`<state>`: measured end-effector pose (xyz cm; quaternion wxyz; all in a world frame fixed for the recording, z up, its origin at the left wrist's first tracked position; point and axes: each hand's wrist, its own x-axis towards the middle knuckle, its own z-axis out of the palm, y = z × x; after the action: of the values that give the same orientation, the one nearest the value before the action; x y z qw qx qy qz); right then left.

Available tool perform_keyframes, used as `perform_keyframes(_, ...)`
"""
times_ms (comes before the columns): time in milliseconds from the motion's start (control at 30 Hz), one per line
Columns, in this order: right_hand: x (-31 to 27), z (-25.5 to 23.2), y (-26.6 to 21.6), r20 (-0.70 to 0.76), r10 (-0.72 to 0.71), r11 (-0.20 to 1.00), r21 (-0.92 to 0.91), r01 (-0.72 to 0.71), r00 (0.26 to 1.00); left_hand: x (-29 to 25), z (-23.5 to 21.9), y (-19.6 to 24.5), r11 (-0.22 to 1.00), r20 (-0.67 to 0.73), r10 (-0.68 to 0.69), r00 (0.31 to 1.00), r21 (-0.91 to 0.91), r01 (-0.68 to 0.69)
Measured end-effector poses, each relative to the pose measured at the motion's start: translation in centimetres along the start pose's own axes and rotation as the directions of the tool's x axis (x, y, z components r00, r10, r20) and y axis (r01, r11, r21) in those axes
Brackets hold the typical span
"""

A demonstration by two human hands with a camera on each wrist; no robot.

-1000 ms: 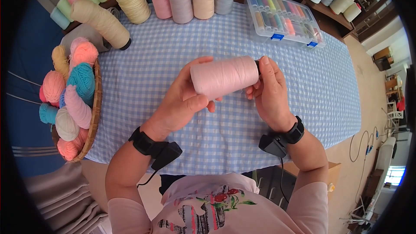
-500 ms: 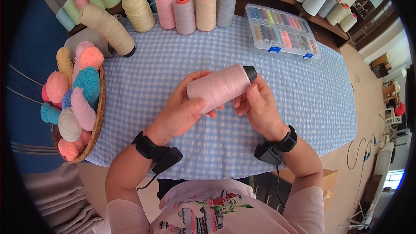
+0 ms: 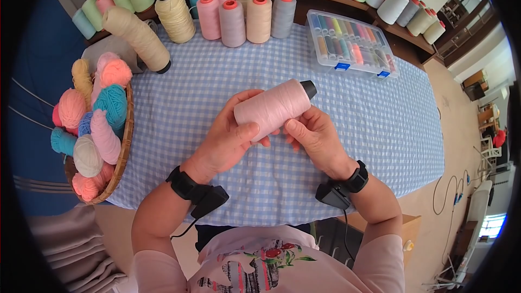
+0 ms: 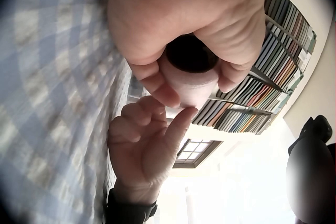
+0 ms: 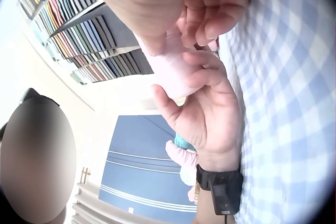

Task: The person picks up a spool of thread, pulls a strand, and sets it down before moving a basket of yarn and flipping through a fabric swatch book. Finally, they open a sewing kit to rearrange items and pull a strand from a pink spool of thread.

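A cone of pale pink thread (image 3: 271, 108) is held tilted above the table, its black tip (image 3: 309, 89) pointing up and to the right. The left hand (image 3: 225, 135) grips it round the wide lower end, thumb in front and fingers wrapped underneath. In the left wrist view the dark hollow base (image 4: 191, 53) of the cone faces the camera. At the cone's lower right side is the right hand (image 3: 320, 138), its thumb against the thread surface and its other fingers curled behind. The right wrist view has the pink cone (image 5: 176, 66) between both hands.
A wicker basket (image 3: 126, 141) of yarn balls stands at left. Behind lie a leaning cream cone (image 3: 135, 38), several upright thread cones (image 3: 258, 20) and a clear box (image 3: 353, 43) of small spools. Blue checked cloth (image 3: 380, 130) covers the table; a shelf (image 3: 325, 0) of cones curves behind.
The right hand has moved from the cone's black tip down along its side towards the left hand. The cone has tilted more, tip up, while the left hand keeps its grip.
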<state>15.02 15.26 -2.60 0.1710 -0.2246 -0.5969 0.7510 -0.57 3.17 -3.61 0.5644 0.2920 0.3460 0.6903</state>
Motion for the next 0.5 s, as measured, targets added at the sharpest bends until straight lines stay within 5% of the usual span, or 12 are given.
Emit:
perform_keyframes(267, -0.03, -0.07, 0.36, -0.037, -0.046, 0.997, 0.052, 0.048, 0.998, 0.11, -0.23, -0.25, 0.997, -0.020, 0.028, 0.999, -0.071, -0.030)
perform_keyframes(500, 0.20, -0.40, 0.30, 0.007, -0.087, 0.994, 0.072, 0.087, 0.996, -0.22, -0.72, -0.08, 0.981, 0.164, -0.143, 0.976, -0.110, 0.163)
